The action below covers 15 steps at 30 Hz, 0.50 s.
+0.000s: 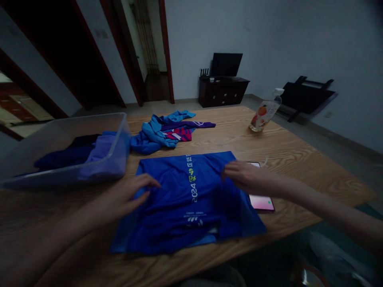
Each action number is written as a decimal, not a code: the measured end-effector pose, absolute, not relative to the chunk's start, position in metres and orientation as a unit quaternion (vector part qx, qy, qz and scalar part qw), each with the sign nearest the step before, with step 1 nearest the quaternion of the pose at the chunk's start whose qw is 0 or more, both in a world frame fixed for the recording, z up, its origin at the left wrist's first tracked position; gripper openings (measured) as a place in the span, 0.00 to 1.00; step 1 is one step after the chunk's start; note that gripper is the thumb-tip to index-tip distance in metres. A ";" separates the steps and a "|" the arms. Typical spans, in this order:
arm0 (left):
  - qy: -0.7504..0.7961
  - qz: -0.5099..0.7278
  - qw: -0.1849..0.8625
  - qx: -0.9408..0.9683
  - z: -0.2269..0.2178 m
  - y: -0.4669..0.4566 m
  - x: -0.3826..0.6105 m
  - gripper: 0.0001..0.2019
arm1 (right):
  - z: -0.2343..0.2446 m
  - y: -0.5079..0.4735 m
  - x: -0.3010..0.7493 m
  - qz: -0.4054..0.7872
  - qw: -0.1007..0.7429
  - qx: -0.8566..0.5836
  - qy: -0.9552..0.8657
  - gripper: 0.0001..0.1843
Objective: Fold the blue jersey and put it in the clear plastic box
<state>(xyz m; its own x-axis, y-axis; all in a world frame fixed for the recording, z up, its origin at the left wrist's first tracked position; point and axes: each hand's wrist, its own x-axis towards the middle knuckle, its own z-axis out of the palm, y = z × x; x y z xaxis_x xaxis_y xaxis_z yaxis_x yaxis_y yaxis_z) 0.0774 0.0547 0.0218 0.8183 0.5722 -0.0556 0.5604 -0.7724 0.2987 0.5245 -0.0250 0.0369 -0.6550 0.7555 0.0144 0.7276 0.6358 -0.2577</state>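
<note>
A blue shirt (176, 191) with white and yellow print, including "2024", lies spread on the wooden table in front of me. Lighter blue edges show along its sides and bottom. My left hand (136, 193) hovers at the shirt's left side, thumb and fingers apart, with nothing in it. Over the right side, my right hand (241, 174) has its fingers bent down and closed on a raised, blurred fold of the shirt. A phone (261, 202) with a lit screen lies partly hidden beneath my right forearm.
Left on the table (299, 171) stands a clear plastic bin (121, 139) holding dark and blue clothes. Beyond the shirt lies a heap of light blue, purple and red clothing (152, 133). A bottle (265, 113) with a white cap stands at the far right.
</note>
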 end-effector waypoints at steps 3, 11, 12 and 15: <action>0.416 -0.040 0.003 0.908 0.025 0.116 0.118 0.23 | 0.024 0.054 0.546 0.063 0.018 -0.468 -0.881 0.20; 0.486 -0.194 -0.011 0.852 0.008 0.172 0.133 0.20 | 0.000 0.122 0.580 0.158 -0.038 -0.517 -0.841 0.07; 0.483 -0.185 -0.001 0.856 0.011 0.172 0.128 0.19 | -0.001 0.121 0.582 0.162 -0.027 -0.519 -0.839 0.06; 0.451 -0.155 0.040 0.878 0.026 0.171 0.114 0.14 | -0.002 0.117 0.586 0.165 0.031 -0.524 -0.835 0.07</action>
<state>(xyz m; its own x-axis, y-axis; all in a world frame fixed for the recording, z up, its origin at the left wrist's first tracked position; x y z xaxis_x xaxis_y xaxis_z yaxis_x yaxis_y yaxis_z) 0.1135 0.1706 0.0265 0.5443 0.7797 -0.3094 0.8048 -0.5894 -0.0695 0.5863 0.1166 -0.0024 -0.4495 0.8851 -0.1203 0.8643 0.3970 -0.3087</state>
